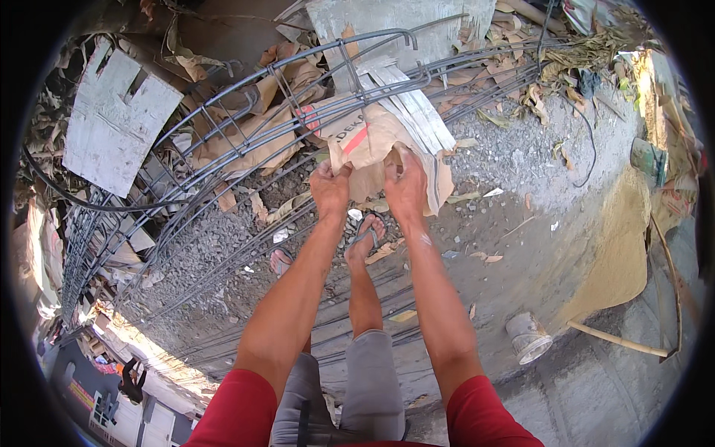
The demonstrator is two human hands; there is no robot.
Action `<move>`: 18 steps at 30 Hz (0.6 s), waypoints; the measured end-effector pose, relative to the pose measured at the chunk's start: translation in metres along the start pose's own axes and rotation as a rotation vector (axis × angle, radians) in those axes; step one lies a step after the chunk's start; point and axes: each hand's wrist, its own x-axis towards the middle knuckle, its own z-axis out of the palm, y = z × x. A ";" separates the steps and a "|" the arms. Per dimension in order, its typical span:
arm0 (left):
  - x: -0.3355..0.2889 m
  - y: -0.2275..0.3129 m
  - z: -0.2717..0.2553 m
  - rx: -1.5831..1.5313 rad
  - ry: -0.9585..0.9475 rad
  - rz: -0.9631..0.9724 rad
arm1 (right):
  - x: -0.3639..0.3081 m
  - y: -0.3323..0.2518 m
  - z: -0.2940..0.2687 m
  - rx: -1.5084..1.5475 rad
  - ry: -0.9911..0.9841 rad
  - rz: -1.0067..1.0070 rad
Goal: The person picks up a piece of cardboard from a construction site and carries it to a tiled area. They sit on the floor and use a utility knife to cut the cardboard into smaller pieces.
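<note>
the person's left hand (330, 186) and right hand (406, 186) both pinch the near edge of a brown paper sack (365, 141). it hangs above the gravelly ground (510, 164), by the steel rebar cage (264, 72).

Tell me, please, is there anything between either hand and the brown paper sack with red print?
Nothing visible: the left hand and right hand both grip the brown paper sack. The grey steel rebar cage lies alongside, not between.

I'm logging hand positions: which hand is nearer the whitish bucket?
Right. The right hand, gripping the paper sack, is forward and left of the whitish bucket; the left hand, gripping the sack too, lies farther left.
</note>
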 end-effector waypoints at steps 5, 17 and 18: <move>0.000 -0.012 -0.017 0.430 0.048 0.075 | 0.052 -0.030 -0.034 -0.248 0.031 -0.130; 0.020 -0.035 -0.096 0.466 0.151 0.045 | 0.189 0.010 -0.084 -0.645 -0.094 -0.044; 0.023 -0.040 -0.105 0.477 0.132 0.056 | 0.187 0.009 -0.087 -0.667 -0.091 -0.045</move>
